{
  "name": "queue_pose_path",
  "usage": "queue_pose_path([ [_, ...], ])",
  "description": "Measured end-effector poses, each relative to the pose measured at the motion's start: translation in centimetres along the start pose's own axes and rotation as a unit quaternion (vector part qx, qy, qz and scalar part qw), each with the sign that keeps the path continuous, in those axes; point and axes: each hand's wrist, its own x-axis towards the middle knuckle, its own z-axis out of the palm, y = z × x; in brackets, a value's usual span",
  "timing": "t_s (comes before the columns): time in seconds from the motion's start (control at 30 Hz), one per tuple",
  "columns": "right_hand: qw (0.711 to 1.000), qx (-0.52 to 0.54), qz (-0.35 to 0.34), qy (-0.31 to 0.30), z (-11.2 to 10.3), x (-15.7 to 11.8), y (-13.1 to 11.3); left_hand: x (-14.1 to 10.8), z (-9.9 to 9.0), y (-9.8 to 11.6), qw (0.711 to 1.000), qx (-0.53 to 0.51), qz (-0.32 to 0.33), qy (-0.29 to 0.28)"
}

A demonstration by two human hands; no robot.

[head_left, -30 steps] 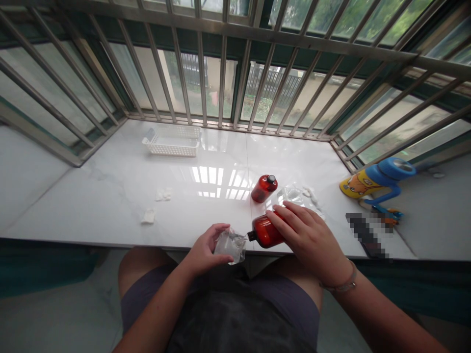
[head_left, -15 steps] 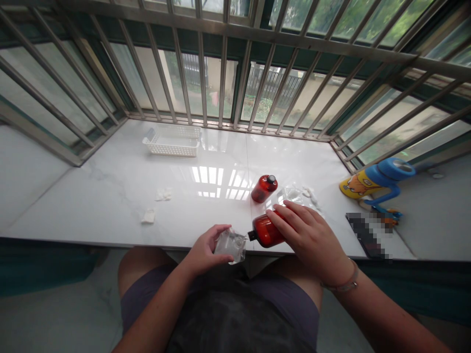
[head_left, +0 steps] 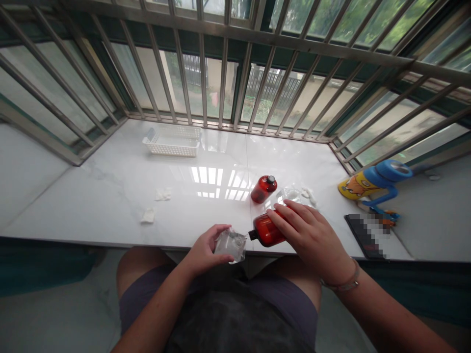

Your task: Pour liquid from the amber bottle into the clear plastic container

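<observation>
Head view first: what are the hands gripping at the near edge of the surface (head_left: pixel 91 211)?

The left hand (head_left: pixel 204 252) is pinching a clear plastic pouch (head_left: pixel 232 245) between thumb and fingers, about over that edge. The right hand (head_left: pixel 316 240) is gripping a red bottle (head_left: pixel 268 231) from above, tilting it so that its black neck is pointing at the pouch, just beside it.

Is liquid running?

I cannot tell; anything clear there is too small to make out.

What is worrying you, then?

A spill, mainly. The pouch is looking soft, so a tighter pinch could be closing its mouth, and a steeper tilt could be sending liquid past it, onto the thighs (head_left: pixel 290 294) below.

Anything farther in?

White scraps (head_left: pixel 148 216) are lying left of the hands, inside the near edge. Towards its right end a dark flat object (head_left: pixel 362 238), partly blurred out, is lying where a stray trickle could be reaching it. Beyond the held bottle, a second bottle (head_left: pixel 263 190) is standing upright; knuckles lifting carelessly could be toppling it.

And farthest?

A white basket (head_left: pixel 172 147) is resting near the far left corner, safely apart.
</observation>
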Motion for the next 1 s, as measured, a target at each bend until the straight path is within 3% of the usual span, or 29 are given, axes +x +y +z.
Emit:
queue_pose_path([
  [1.0,0.999,-0.023,-0.031,0.027,-1.0,1.1,0.5,0.5,0.2,-0.2,1.000,-0.019,0.010,-0.005],
])
